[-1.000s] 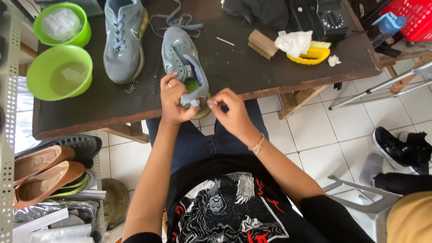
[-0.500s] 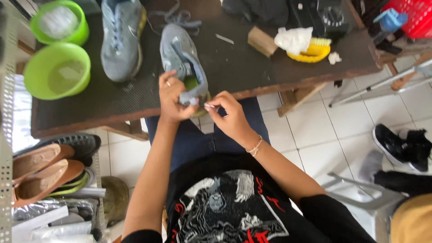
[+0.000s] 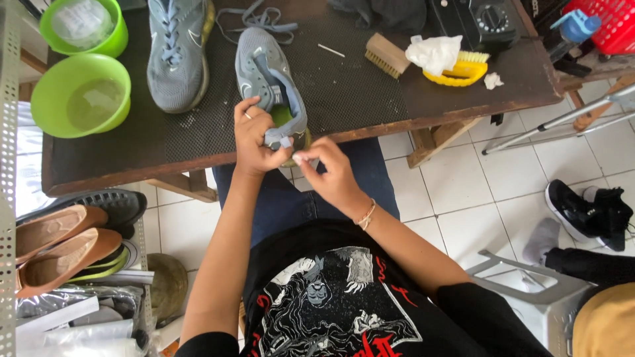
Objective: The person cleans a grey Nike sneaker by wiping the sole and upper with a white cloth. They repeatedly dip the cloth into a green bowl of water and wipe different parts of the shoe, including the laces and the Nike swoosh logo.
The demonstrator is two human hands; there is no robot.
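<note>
Your left hand (image 3: 254, 135) grips the heel end of the grey sneaker (image 3: 268, 82), fingers wrapped over the collar and thumb pressing at the back. The shoe lies on the desk (image 3: 370, 99) at its near edge, heel hanging slightly over that edge toward your lap, toe pointing to the far side. Your right hand (image 3: 327, 173) sits just beside the heel, below the near edge, with thumb and forefinger pinched together on something small and pale; what it is you cannot tell from here.

A loose grey lace (image 3: 254, 18) lies by the shoe's toe near the far edge. The second grey sneaker (image 3: 175, 49), laced, lies just left of the first, apart from it. Two green bowls (image 3: 79, 92) stand at the left end of the desk, the nearer one holding cloudy water. Toward the right end lie a wooden brush (image 3: 385, 55), a yellow brush (image 3: 460, 69) and a crumpled white cloth (image 3: 433, 51) resting on the yellow brush. A thin white stick (image 3: 331, 50) lies between the held shoe and the wooden brush.

On the floor to your left stand tan flat shoes (image 3: 56, 248); to your right, a black sneaker (image 3: 585, 211).
</note>
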